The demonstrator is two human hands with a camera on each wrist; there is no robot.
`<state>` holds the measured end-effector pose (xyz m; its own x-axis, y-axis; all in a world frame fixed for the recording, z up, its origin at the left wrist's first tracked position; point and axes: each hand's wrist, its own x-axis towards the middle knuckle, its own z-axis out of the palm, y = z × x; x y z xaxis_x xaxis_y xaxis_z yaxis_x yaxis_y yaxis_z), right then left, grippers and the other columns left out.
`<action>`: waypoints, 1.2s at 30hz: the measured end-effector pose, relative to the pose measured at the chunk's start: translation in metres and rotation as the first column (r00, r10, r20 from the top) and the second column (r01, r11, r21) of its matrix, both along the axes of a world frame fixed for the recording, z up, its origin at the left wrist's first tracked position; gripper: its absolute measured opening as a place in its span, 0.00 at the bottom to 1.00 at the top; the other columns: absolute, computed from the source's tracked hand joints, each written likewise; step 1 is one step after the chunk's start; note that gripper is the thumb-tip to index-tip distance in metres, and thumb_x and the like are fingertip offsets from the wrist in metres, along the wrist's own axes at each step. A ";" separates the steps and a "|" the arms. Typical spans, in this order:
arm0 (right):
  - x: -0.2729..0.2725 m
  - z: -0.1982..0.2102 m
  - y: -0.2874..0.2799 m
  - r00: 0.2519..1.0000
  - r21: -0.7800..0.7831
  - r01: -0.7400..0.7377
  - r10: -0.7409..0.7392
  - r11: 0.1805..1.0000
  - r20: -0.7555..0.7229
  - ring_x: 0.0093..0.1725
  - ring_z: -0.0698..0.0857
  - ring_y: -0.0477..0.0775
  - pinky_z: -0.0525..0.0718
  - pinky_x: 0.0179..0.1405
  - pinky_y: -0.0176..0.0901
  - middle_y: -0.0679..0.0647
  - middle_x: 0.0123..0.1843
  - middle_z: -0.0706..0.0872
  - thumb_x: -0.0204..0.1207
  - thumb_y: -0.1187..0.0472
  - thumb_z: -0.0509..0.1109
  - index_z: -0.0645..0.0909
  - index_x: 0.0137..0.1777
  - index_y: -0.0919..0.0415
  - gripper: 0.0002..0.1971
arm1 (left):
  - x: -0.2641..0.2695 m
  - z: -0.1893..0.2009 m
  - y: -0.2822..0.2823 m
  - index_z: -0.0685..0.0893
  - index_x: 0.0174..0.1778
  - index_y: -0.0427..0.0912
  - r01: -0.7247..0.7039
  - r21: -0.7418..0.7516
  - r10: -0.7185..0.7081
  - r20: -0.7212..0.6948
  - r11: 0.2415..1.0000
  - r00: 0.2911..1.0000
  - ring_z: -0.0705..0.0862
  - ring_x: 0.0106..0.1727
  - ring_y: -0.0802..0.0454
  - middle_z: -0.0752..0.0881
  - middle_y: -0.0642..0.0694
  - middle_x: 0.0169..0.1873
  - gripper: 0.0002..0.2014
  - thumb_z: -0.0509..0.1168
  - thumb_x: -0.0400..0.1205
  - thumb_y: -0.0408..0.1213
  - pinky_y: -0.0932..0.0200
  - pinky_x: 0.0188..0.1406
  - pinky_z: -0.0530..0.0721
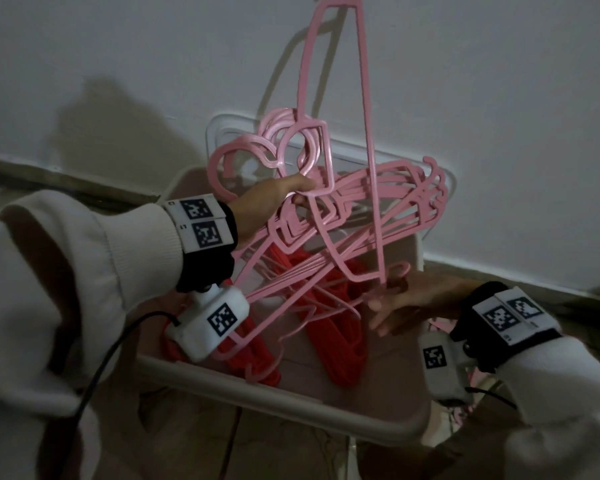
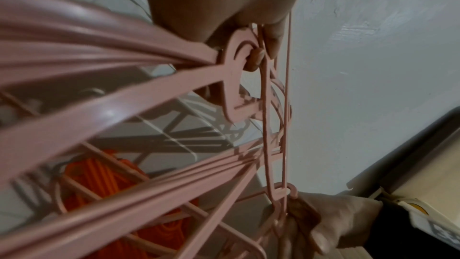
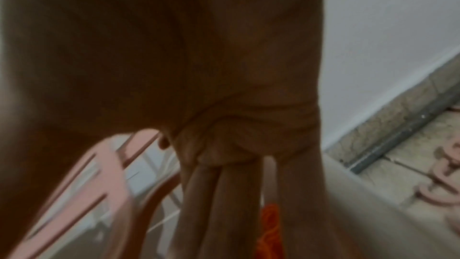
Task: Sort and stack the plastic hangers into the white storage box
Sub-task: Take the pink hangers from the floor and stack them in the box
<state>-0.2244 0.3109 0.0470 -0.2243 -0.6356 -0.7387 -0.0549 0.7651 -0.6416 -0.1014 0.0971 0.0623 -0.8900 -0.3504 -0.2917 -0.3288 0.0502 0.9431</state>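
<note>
Two hands work one bundle of pink hangers [image 1: 378, 199] held over the white storage box [image 1: 284, 403], which stands on the floor against the wall [image 1: 499, 98].

**Grip state**
- Left hand [image 1: 271, 199]: fingers curled round the bundle at the necks, just below the hooks; the left wrist view shows a fingertip [image 2: 256, 57] hooked through the neck openings. It carries the bundle's weight.
- Right hand [image 1: 413, 299]: fingers extended under the lower end of the bundle, touching the bottom corner of a single pink hanger [image 1: 361, 133] that stands nearly upright, crossed through the rest. The right wrist view is blurred; whether the thumb pinches the corner cannot be told, so the hand reads as supporting, not clamped.

**Location of task items**
- Bundle: above the box, fanned out and tilted, not yet resting inside.
- Red hangers [image 1: 340, 341]: already stacked on the box bottom.
- More pink hangers [image 3: 443, 180] lie on the floor outside the box, near the right wrist.

**Step in hand**
Judged as aligning the pink group before lowering it onto the stack.

**Next move**
1. Turn the upright hanger down until it lies parallel with the bundle.
2. Close the fan so hooks nest.
3. Lower the set beside or upon the red stack, keeping hooks clear of the rim to avoid snagging.
</note>
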 end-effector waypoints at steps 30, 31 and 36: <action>0.006 0.017 -0.094 0.289 0.042 -0.482 0.204 0.875 -0.936 0.72 0.69 0.56 0.46 0.78 0.64 0.55 0.69 0.74 0.76 0.46 0.65 0.66 0.72 0.58 0.28 | 0.014 0.013 -0.015 0.83 0.44 0.29 0.003 -0.215 0.023 0.119 0.977 0.993 0.83 0.38 0.43 0.86 0.37 0.40 0.13 0.69 0.73 0.37 0.48 0.48 0.81; 0.010 0.017 -0.098 0.298 0.058 -0.497 0.233 0.866 -0.926 0.69 0.71 0.57 0.49 0.78 0.63 0.56 0.66 0.76 0.77 0.46 0.64 0.66 0.70 0.60 0.26 | 0.015 0.010 -0.016 0.83 0.48 0.28 0.011 -0.217 0.016 0.126 0.976 0.992 0.85 0.42 0.41 0.87 0.35 0.44 0.15 0.70 0.72 0.37 0.50 0.51 0.83; 0.026 0.004 -0.115 0.422 -0.045 -0.542 0.225 0.839 -0.879 0.58 0.81 0.64 0.76 0.59 0.54 0.63 0.60 0.81 0.79 0.47 0.62 0.68 0.65 0.67 0.24 | 0.018 -0.003 -0.018 0.83 0.50 0.30 0.014 -0.372 0.023 0.095 0.928 0.995 0.82 0.36 0.56 0.84 0.44 0.38 0.18 0.72 0.71 0.39 0.64 0.40 0.81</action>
<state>-0.1985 0.1963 0.0506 -0.2876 -0.9495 -0.1254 -0.9041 0.3124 -0.2915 -0.0830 0.0793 0.0597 -0.8626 -0.4539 -0.2233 -0.4175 0.3892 0.8211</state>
